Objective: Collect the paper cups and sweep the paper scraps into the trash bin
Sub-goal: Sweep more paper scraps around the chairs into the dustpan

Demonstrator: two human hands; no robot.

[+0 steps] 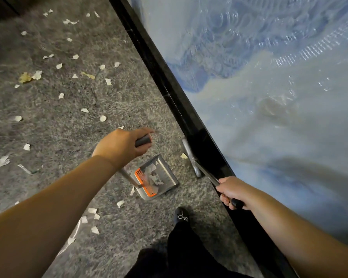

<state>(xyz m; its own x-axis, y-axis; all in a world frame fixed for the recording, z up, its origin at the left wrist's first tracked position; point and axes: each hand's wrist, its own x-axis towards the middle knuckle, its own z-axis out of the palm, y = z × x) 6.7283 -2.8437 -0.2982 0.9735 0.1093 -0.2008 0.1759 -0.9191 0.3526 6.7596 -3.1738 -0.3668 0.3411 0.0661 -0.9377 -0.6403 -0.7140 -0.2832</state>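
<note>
Foot (181,216): dark shoe with a small beaded bow, nearest, on the mottled grey carpet (113,109).
Right hand (232,192): near right, fingers curled tight round the black grip of a thin metal broom handle (209,176), beside the glossy black edge (169,85) of a blue-and-cream marbled surface.
Broom head (190,155): narrow, pale, lying along that black edge.
Dustpan (165,173): flat grey metal tray, orange comb teeth at its near side, crumpled white scraps inside.
Left hand (121,146): wrapped round the dark cylindrical grip of the dustpan's upright handle.
Paper scraps (102,118): small torn white pieces, a few yellowish, scattered left and far across the carpet.
</note>
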